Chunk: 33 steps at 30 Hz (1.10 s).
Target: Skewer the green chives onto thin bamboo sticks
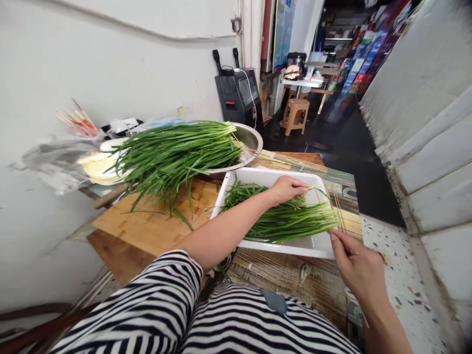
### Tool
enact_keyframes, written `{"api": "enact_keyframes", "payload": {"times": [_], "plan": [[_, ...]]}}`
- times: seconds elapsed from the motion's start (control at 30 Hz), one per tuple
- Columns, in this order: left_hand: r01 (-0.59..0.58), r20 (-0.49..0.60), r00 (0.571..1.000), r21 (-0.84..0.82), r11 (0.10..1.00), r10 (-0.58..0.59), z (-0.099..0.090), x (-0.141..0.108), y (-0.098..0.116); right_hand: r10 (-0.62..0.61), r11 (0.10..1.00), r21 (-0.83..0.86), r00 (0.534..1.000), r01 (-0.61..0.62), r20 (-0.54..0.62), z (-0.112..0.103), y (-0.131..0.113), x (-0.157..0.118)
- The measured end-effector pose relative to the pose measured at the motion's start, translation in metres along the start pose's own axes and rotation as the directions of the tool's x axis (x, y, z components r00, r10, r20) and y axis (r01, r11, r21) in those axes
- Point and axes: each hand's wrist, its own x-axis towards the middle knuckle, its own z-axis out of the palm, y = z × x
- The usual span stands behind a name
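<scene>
A white plastic tray (282,248) holds a bed of long garlic chives (291,221), their pale ends towards the right. Over the tray, my left hand (286,189) pinches a few chive stalks near their pale ends. My right hand (359,260) is closed at the tray's near right corner, close to the stalk ends. A thin bamboo skewer seems to run through its fingers, showing at the fingertips and below the palm. Several more thin skewers (338,211) lie at the tray's right side.
A big heap of chives (177,152) rests over a metal bowl (254,140) at the left. Beneath its leaves lies a wooden board (147,209). A black speaker-like box (238,96) stands by the wall; a brown stool (295,115) is farther back.
</scene>
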Motion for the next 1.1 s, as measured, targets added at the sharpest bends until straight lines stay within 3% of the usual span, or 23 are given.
{"api": "enact_keyframes", "payload": {"times": [0.33,0.8,0.93,1.1], "plan": [[-0.079,-0.056,0.995,0.046,0.996,0.081,0.000,0.002,-0.003,-0.022,0.999,-0.031,1.000,0.021,-0.020,0.001,-0.002,0.001],[-0.163,0.020,0.987,0.109,0.981,0.162,0.000,-0.001,0.005,0.009,1.000,-0.001,1.000,-0.009,0.007,-0.002,-0.003,0.000],[-0.255,0.117,0.965,0.203,0.945,0.235,0.004,-0.003,0.007,0.040,0.999,-0.010,0.999,-0.040,0.016,0.000,-0.004,-0.001],[-0.276,0.396,0.900,0.203,0.939,0.179,-0.011,-0.006,0.017,-0.037,0.998,-0.050,0.997,0.033,-0.074,0.002,-0.006,0.000]]}}
